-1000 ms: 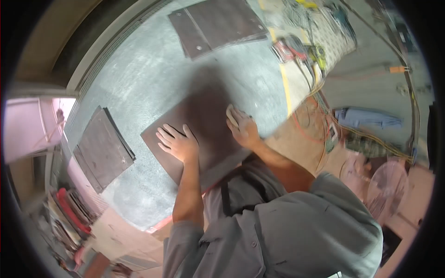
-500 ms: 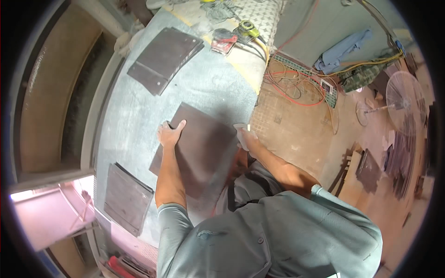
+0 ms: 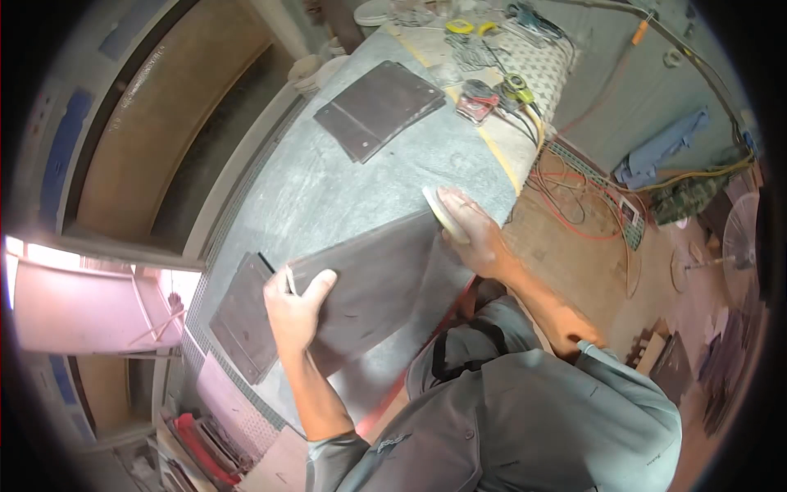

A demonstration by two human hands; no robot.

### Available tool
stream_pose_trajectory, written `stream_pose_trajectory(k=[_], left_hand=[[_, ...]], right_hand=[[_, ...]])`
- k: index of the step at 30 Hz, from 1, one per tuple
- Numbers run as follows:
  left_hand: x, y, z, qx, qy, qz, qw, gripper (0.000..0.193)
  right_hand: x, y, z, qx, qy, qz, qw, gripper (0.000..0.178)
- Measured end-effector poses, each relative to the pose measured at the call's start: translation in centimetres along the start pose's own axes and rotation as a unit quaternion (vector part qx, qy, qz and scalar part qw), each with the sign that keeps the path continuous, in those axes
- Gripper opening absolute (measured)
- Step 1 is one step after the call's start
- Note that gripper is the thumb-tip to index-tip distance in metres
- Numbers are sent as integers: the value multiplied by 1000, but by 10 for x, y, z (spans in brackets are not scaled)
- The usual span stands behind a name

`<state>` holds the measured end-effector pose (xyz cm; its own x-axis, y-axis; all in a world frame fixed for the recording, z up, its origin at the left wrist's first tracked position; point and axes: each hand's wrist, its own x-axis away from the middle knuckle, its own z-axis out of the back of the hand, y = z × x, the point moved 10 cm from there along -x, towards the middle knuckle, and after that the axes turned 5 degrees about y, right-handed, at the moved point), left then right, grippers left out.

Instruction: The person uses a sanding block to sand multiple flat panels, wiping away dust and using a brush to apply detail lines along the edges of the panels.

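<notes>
Left hand (image 3: 295,310): fingers grasp the panel (image 3: 381,275) by its left edge, thumb on top; a firm hold here should stop any slip.
Right hand (image 3: 477,230): fingers wrapped round a pale pad (image 3: 443,215), right up at the panel's far right corner; touching or not, I can't tell!
Panel: over the table (image 3: 275,193), between both hands, looking tilted, with a dark stack (image 3: 244,321) at its left.
Pad work: flat face, light even pressure, easing at corners, seems the best way.
</notes>
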<state>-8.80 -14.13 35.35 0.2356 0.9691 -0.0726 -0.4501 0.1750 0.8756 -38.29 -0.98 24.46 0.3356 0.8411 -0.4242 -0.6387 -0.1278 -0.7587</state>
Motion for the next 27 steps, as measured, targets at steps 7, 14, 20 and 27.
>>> stream_pose_trajectory(k=[7, 14, 20, 27], left_hand=[[68, 14, 14, -34, 101, -44, 993, 32], [111, -7, 34, -110, 172, -58, 977, 39], [98, 33, -1, -48, 140, -108, 983, 30], [97, 34, -3, -50, 136, -92, 985, 32]], right_hand=[[-3, -200, -27, 45, -36, 278, 959, 52], [-21, -130, -33, 173, -209, 103, 957, 52], [-4, -216, -12, 14, -74, 269, 960, 50], [-21, -138, -10, 68, -124, 166, 976, 52]])
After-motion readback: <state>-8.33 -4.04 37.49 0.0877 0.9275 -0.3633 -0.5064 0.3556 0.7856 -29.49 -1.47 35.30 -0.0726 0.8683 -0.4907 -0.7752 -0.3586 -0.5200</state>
